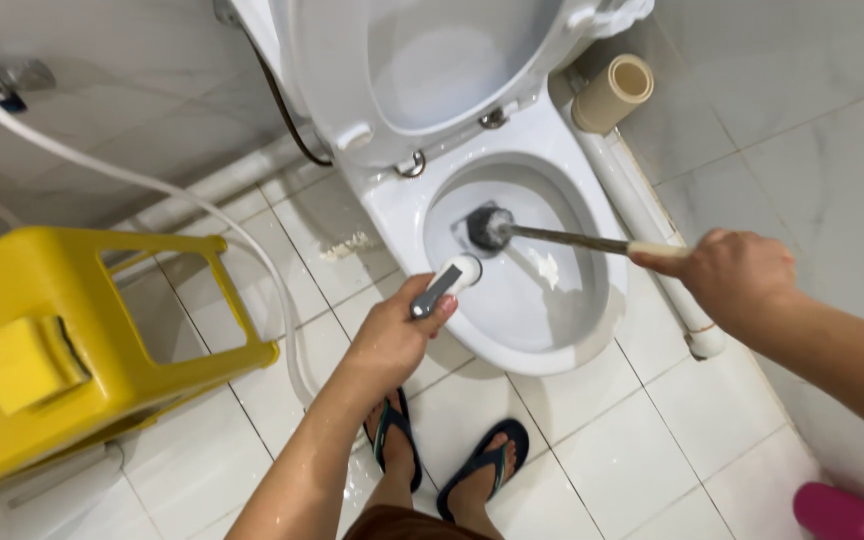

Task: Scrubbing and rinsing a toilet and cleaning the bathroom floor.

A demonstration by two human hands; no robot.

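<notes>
right hand (737,275) grips bristly toilet brush (490,227) (glossy white bowl (562,330)).

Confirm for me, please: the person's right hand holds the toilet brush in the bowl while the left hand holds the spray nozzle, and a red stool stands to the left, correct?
Not quite: the stool is yellow, not red, as the head view shows. The rest holds: the right hand holds the toilet brush in the bowl, and the left hand holds the spray nozzle.

Bright, even light; soft shadows; sharp focus; edges bowed.
</notes>
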